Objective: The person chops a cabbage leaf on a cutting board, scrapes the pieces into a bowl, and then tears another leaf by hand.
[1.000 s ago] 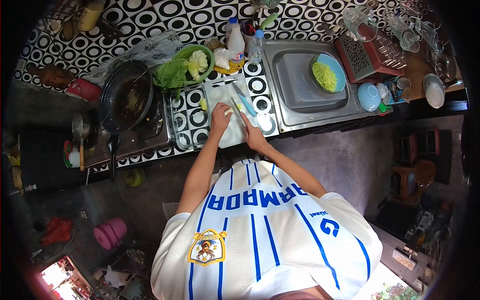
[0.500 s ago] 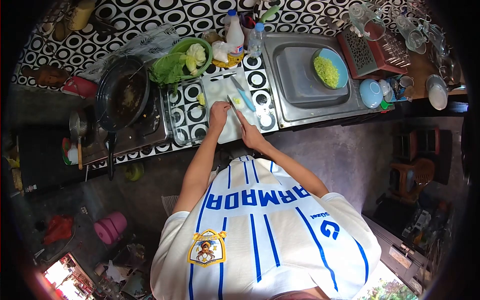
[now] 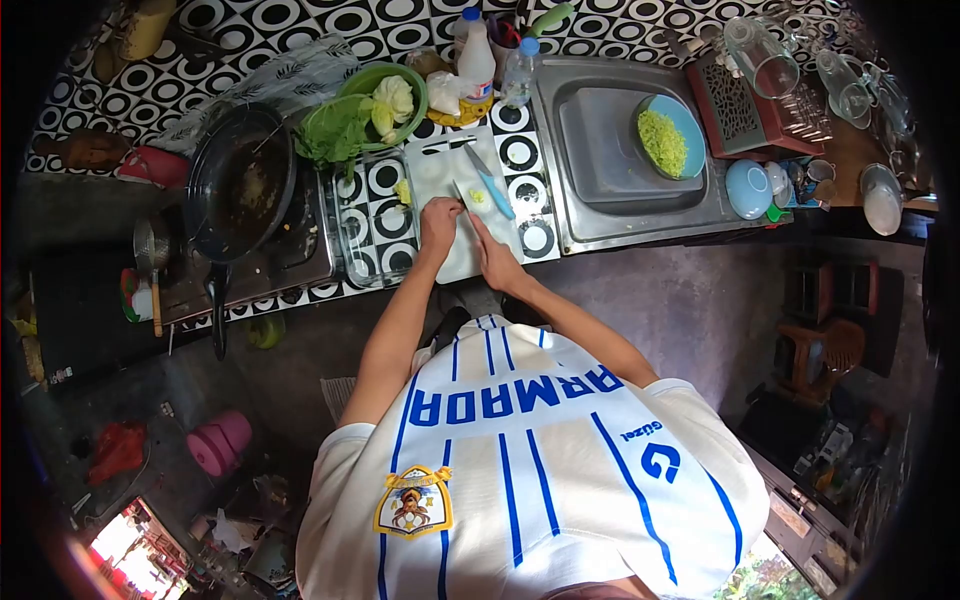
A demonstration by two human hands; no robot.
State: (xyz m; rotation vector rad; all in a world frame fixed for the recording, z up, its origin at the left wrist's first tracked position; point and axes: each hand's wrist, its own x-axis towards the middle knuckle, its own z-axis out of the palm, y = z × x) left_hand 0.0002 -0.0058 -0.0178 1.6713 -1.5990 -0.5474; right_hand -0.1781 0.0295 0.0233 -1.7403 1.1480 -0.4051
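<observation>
My right hand (image 3: 498, 264) grips a kitchen knife (image 3: 470, 211), its blade slanting up and left across the white cutting board (image 3: 455, 265). Close by the blade, my left hand (image 3: 439, 228) is closed with its fingers curled down on the board; what they hold is hidden. A small heap of pale green shreds (image 3: 476, 196) lies just right of the blade. A second knife with a blue handle (image 3: 496, 198) rests on the board, beyond my right hand. Yellow-green scraps (image 3: 402, 191) lie at the board's left edge.
Left of the board are a clear glass dish (image 3: 368, 262) and a black wok (image 3: 240, 185) on the stove. Behind stands a green basin (image 3: 418, 88) with leafy cabbage (image 3: 335, 135). A blue bowl of shredded greens (image 3: 697, 135) sits over the sink (image 3: 590, 235) at right.
The camera view has shifted slightly. Both hands stay at the board, and the knife in my right hand has moved only a little.
</observation>
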